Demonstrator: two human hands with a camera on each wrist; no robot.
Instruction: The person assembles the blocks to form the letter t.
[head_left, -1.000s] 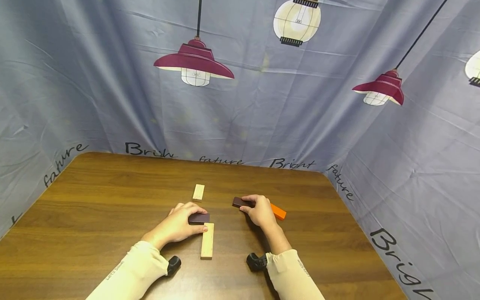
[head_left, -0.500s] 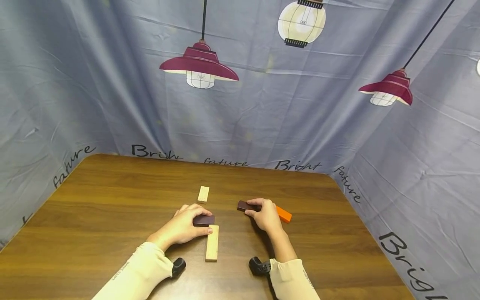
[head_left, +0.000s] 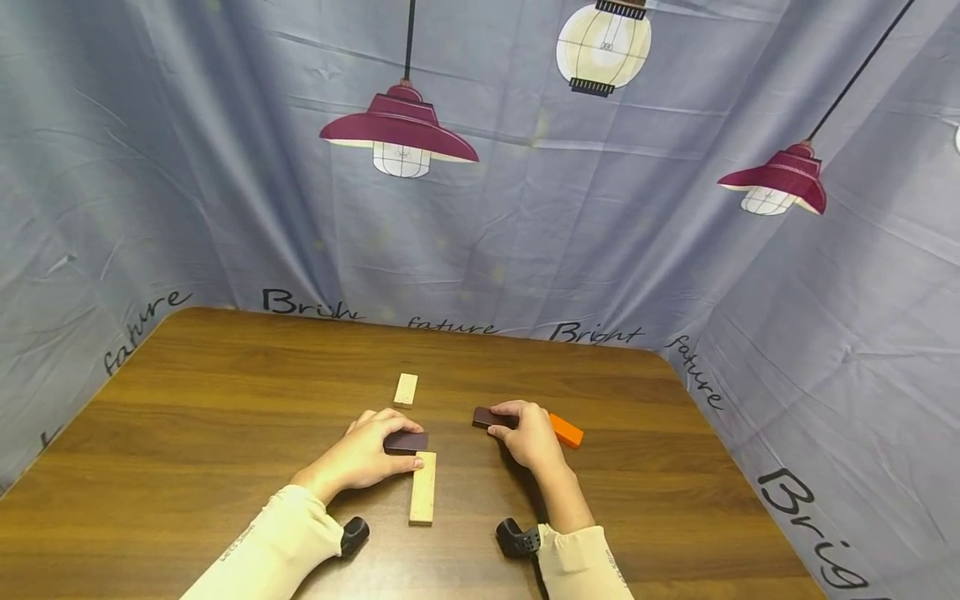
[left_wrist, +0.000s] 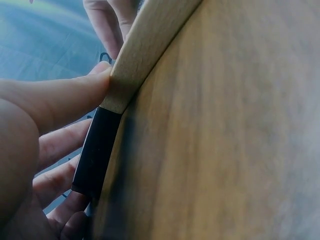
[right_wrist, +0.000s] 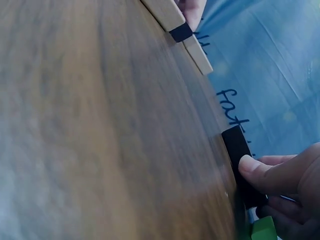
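My left hand [head_left: 363,450] lies over a dark purple block [head_left: 408,442], fingers along its far side. Its thumb touches the near end of a pale wooden block [head_left: 422,492]. In the left wrist view, the dark block [left_wrist: 95,152] and the pale block [left_wrist: 132,65] meet end to side under that hand. My right hand [head_left: 532,433] pinches a dark brown block [head_left: 486,417] between thumb and fingers, low at the tabletop. An orange block [head_left: 566,431] lies just right of this hand; it looks green in the right wrist view.
A smaller-looking pale block [head_left: 406,390] lies beyond the left hand. Everything rests on a brown wooden table [head_left: 247,383]. A grey-blue curtain [head_left: 480,225] with printed lamps and lettering hangs behind and beside it.
The head view has shifted a little. My right hand and the dark brown block have slid very slightly nearer to me. The left hand keeps its place on the blocks.
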